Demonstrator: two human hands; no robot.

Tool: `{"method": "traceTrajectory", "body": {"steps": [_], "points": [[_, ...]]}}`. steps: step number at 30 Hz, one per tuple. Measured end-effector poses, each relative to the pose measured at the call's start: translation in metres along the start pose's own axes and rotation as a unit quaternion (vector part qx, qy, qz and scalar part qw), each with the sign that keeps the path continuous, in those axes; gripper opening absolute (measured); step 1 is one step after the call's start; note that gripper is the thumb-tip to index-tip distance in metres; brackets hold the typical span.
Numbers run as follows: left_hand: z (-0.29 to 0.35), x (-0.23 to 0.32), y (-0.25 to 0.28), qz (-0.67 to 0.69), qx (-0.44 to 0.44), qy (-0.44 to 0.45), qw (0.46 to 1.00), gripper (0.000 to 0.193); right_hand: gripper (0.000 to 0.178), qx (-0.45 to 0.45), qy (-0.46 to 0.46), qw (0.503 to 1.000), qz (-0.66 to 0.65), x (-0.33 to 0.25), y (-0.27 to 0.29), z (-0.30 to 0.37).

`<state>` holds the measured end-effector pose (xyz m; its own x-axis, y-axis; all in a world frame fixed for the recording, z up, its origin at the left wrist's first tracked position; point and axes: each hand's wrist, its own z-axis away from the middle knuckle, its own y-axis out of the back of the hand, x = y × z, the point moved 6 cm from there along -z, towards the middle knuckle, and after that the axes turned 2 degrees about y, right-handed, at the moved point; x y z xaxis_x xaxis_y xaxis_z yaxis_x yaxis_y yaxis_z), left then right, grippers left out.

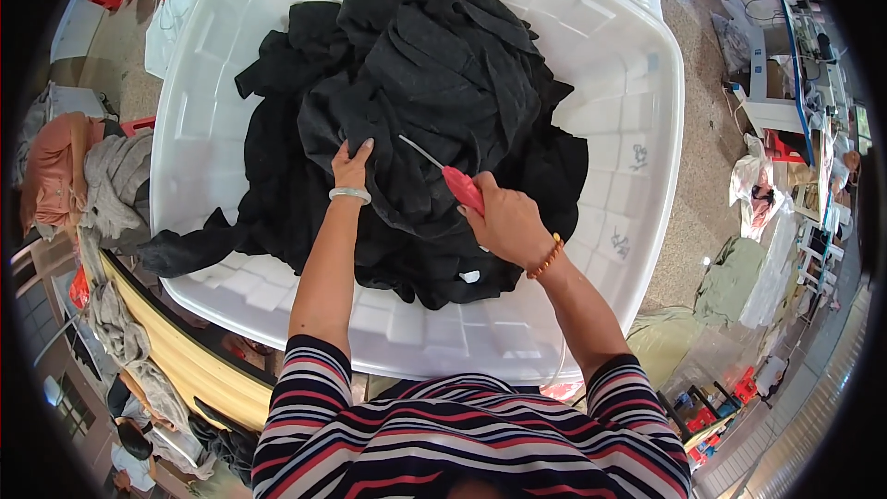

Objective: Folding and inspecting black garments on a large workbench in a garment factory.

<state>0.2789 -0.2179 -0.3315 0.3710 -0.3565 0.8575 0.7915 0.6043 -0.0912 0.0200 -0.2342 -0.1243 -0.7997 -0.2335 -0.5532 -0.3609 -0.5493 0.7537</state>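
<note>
Left hand: forearm runs up and slightly rightward from the lower edge, wrist nearly straight. Thumb and forefinger show, a little apart, tips on the black matte woven cloth heap; other fingers mostly hidden. Can't tell if a fold is pinched between them.

Right hand: forearm angled up and leftward, knuckles up, fingers curled fully round the red-handled tool with a thin straight metal shaft. Shaft points up-left, tip just right of the left fingertips. Can't tell whether the tip touches fabric.

Cloth heap: under and around both hands, bulk beyond the fingers. Soft, rumpled, deep folds, ragged outline; one dark end drapes over the rim, left of the left hand. Small white patch on it, nearer the body than the right fingers.

White glossy plastic tub surrounds it all: rounded corners, ribbed walls. Pale smooth bangle behind left fingers, orange beaded bracelet behind right.
</note>
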Motion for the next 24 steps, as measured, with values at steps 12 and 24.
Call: {"method": "traceTrajectory", "body": {"steps": [12, 24], "points": [[0.116, -0.047, -0.006, -0.149, 0.138, 0.096, 0.975, 0.074, 0.028, -0.101, -0.003, 0.994, 0.030, 0.031, -0.009, 0.070], [0.136, -0.080, -0.043, 0.095, -0.033, 0.273, 0.957, 0.041, 0.027, -0.070, 0.016, 0.994, 0.086, 0.032, -0.005, 0.109]]}}
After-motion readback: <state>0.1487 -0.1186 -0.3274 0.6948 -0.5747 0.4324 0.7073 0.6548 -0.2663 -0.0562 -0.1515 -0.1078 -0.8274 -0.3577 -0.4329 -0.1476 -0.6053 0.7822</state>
